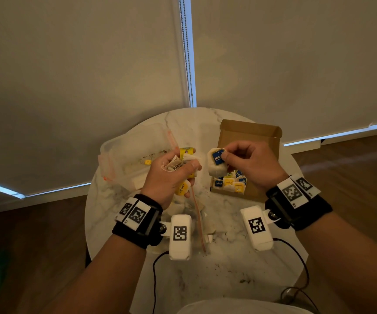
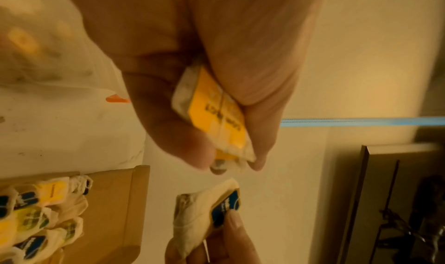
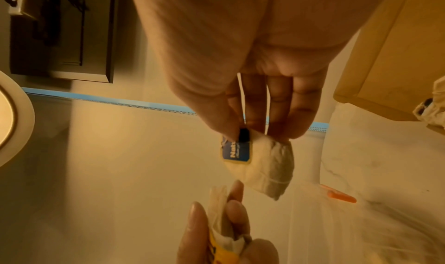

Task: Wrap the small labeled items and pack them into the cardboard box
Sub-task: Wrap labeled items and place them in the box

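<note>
Blue-tagged teabag (image 1: 216, 163) between right fingers (image 1: 228, 156)

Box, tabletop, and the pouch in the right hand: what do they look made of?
Box: matte brown cardboard, folded flap edges. Tabletop: glossy white stone, likely marble or imitation, grey veins. Pouch: thin off-white paper or mesh, creased, with a blue card tag.

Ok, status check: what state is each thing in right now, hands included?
Left hand: gripping a bunch of yellow-tagged tea bags.
Right hand: pinching a blue-tagged tea bag, held above the table.
Cardboard box: open, lid up, wrapped bags in its near corner.
Plastic container: open, nearly empty.
Marble table: littered with crumbs.
</note>
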Motion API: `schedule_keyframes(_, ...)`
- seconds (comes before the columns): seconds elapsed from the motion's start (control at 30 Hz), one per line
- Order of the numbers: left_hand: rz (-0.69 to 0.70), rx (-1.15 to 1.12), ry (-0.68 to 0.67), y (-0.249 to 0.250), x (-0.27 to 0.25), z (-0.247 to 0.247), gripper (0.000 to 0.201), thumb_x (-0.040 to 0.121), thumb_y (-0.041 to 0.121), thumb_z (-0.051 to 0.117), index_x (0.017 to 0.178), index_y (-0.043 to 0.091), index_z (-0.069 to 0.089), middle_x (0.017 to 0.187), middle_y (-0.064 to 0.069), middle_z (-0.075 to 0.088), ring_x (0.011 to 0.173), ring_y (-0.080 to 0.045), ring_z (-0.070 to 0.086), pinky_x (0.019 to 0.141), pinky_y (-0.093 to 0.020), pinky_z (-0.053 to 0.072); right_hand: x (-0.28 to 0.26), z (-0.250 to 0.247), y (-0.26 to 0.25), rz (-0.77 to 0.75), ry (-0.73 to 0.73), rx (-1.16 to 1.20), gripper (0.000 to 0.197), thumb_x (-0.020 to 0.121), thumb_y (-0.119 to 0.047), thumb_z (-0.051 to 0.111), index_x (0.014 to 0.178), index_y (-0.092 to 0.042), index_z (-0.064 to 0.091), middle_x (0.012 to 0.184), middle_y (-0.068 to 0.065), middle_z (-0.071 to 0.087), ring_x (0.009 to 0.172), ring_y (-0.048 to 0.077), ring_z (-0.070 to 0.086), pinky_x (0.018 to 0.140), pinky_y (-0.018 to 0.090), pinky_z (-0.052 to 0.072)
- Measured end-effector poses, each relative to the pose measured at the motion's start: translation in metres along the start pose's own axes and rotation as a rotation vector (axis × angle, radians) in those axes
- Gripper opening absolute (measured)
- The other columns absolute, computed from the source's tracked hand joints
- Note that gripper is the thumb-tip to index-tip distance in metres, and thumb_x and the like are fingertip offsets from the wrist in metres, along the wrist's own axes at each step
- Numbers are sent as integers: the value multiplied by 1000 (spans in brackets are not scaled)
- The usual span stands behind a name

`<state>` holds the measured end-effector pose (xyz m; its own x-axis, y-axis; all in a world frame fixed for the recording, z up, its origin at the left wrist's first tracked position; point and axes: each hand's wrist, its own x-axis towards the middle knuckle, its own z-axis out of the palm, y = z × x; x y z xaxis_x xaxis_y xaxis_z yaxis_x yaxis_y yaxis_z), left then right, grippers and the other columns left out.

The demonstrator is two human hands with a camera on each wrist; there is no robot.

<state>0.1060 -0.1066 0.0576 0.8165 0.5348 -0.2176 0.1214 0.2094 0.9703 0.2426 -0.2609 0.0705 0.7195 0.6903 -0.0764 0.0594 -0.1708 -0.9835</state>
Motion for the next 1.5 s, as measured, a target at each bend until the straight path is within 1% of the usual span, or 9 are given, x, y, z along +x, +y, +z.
schedule_keyframes(0.1, 4, -46, 4, 1, 0, -1, 16, 86, 14, 70, 101, 8, 71, 87, -14, 68, 53, -18, 54, 40, -24, 43, 4, 3, -2, 20, -8, -7, 10, 88, -7, 68, 82, -14, 70, 81, 5, 73, 70, 19, 66, 64, 26, 58)
schedule_keyframes(0.23, 13, -63, -7, 2, -1, 1, 32, 83, 17, 73, 106, -4, 67, 78, -18, 60, 53, -20, 54, 41, -24, 44, 8, 11, -6, 40, -33, -27, 7, 89, -7, 67, 84, -11, 71, 84, 10, 72, 64, 14, 63, 61, 24, 56)
schedule_keyframes(0.43, -51, -33, -13, 1, 0, 6, 25, 86, 21, 73, 102, 2, 69, 78, -17, 60, 54, -21, 56, 41, -24, 44, 14, 25, -5, -4, -73, -33, 8, 87, -8, 70, 91, -2, 73, 74, 16, 69, 59, 17, 61, 59, 25, 55)
schedule_keyframes(0.57, -84, -53, 66, 1, 4, 10, 17, 91, 21, 68, 96, 5, 70, 75, -15, 59, 53, -20, 56, 42, -24, 44, 18, 31, 1, 23, 25, 29, 15, 85, -8, 73, 98, -3, 67, 74, 12, 69, 59, 16, 65, 60, 27, 56)
schedule_keyframes(0.67, -86, -72, 135, 1, 6, 13, 13, 91, 21, 69, 91, 8, 71, 66, -6, 61, 54, -19, 57, 43, -25, 46, 12, 34, 5, -123, 129, -131, 11, 85, -20, 74, 87, -10, 70, 77, 3, 69, 70, 19, 65, 65, 33, 56)
schedule_keyframes(0.83, -31, -76, 195, 0, 11, 17, 15, 92, 18, 68, 87, 4, 71, 68, -4, 68, 60, -16, 63, 54, -28, 52, -11, 50, 8, -278, -2, -313, 16, 73, -29, 84, 82, -18, 76, 76, -2, 64, 62, 12, 53, 59, 31, 47)
schedule_keyframes(1.07, -28, -135, 193, 2, 11, 21, 15, 93, 19, 67, 92, 5, 72, 77, -8, 72, 69, -20, 69, 61, -34, 57, -10, 46, 4, -268, -40, -142, 7, 79, -6, 77, 80, -10, 72, 75, 1, 68, 63, 10, 60, 59, 25, 52)
schedule_keyframes(1.2, -36, -141, 198, 2, 12, 16, 14, 94, 20, 65, 94, 9, 74, 77, -6, 73, 71, -20, 70, 59, -34, 57, -11, 31, -1, -229, -85, -66, 5, 83, 1, 71, 84, -2, 67, 78, 15, 68, 69, 28, 67, 66, 37, 58)
schedule_keyframes(1.5, 88, 138, -27, -1, 11, -3, 19, 95, 15, 63, 90, -1, 72, 73, -31, 57, 50, -21, 51, 44, -26, 40, 0, -14, -25, -269, -393, -481, 6, 84, -15, 74, 85, -21, 73, 87, -6, 66, 74, 11, 61, 65, 23, 50)
